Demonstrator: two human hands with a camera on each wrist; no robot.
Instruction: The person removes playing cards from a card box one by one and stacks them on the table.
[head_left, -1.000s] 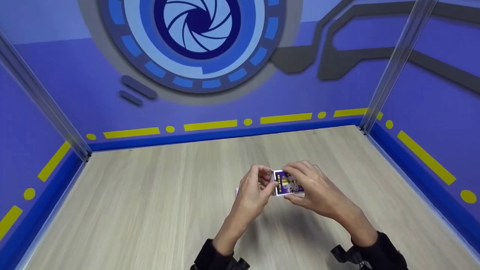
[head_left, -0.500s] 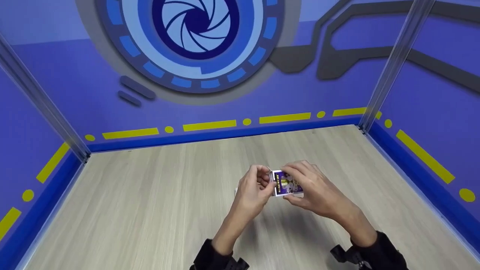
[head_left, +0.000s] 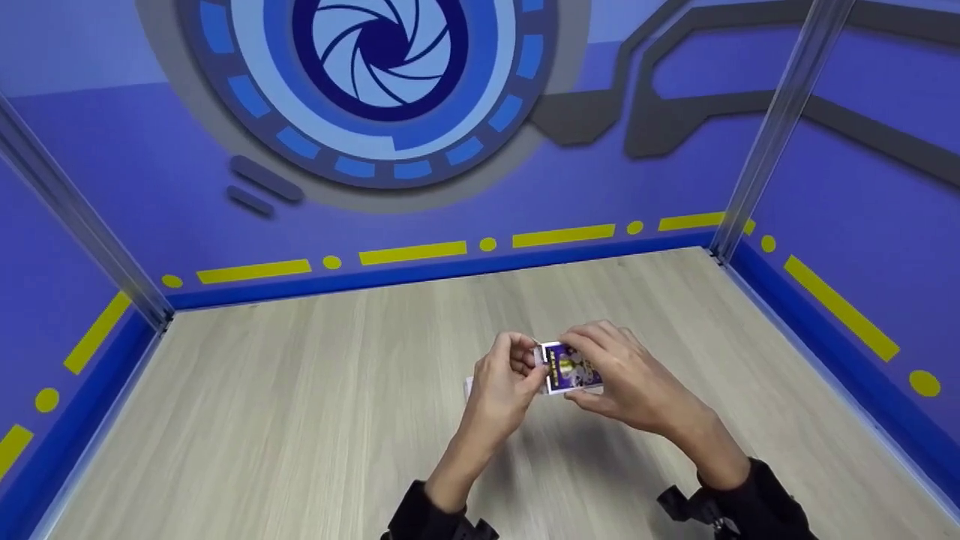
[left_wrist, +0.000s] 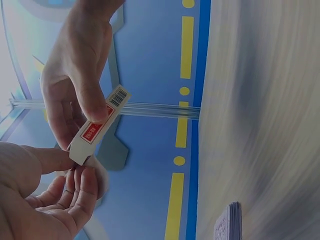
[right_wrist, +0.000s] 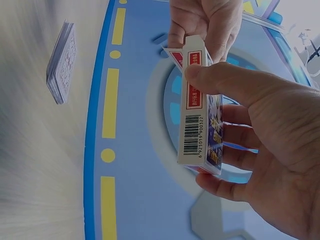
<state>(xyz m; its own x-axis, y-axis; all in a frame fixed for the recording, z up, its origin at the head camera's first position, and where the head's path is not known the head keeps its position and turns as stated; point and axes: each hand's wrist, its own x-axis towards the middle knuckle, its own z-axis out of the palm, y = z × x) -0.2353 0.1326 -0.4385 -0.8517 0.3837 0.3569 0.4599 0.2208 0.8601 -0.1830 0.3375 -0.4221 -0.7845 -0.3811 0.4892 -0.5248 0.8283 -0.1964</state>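
Head view: toward four-thirty, the right hand grips a card box between thumb and fingers; the left hand pinches its nine-o'clock end. Right wrist view: stacked cards lie at ten o'clock.

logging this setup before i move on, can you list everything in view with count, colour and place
small box: one, white with red and purple print, held up between the hands
card stack: one, pale with patterned face, on the tabletop; number of cards unclear
tabletop: one, light wood grain, below the hands
wall panels: three, blue-purple with yellow marks, back and both sides
corner posts: two, greyish, at the back corners
wrist bands: two, black, one on each wrist
left hand: one, bare, pinching the box's open end
right hand: one, bare, gripping the box's sides
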